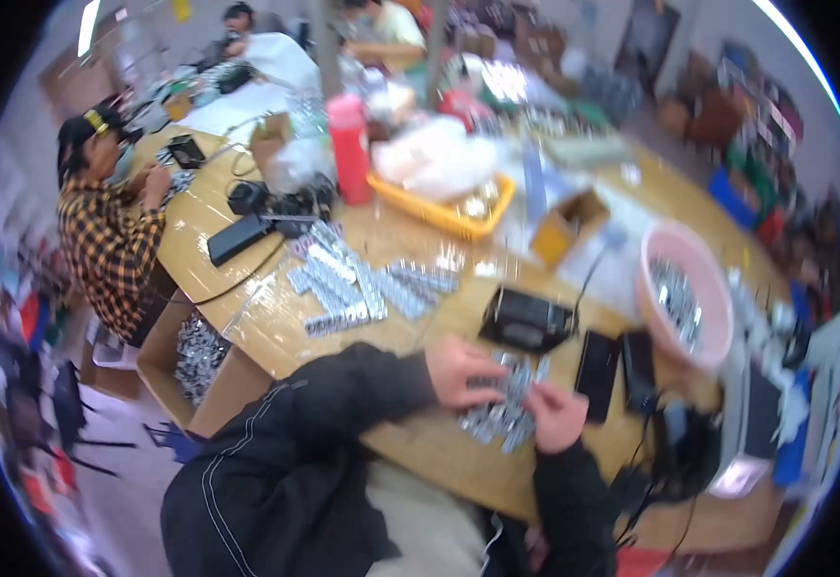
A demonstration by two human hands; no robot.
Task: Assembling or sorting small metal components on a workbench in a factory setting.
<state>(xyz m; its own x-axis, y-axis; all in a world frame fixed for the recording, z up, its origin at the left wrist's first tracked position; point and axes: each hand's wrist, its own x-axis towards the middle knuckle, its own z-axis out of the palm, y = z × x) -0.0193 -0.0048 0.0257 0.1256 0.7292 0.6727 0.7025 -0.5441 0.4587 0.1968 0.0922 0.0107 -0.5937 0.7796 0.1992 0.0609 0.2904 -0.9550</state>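
Silvery pile: from my end I see small, bright silver metal pieces point(490, 423) heaped on the tan wooden table point(430, 457) near its close edge, between and below both hands.
Left hand: the bare left hand point(465, 373) lies over the heap's upper left, fingers part-curled and a little spread; I cannot tell whether they have hold of a piece.
Right hand: the bare right hand point(559, 415) is at the heap's right side, thumb and forefinger drawn nearly together; whether a piece sits between them I cannot tell.
Working the pieces: I would pinch one at a time by its edges, steady it with the left fingers, and lift clear before turning it, since thin metal may snag its neighbours.
Elbow room: I would keep the knuckles off the black box-shaped device point(528, 320) just beyond the heap and the flat black slab point(597, 375) to the right.
Under the fingers: the left palm and the pieces beneath it are hidden from me.
Blur: motion smears the heap, so I cannot make out single shapes.
Black sleeves: the dark long-sleeved jacket point(285, 442) covers both wrists, and the lower rim cuts it off.
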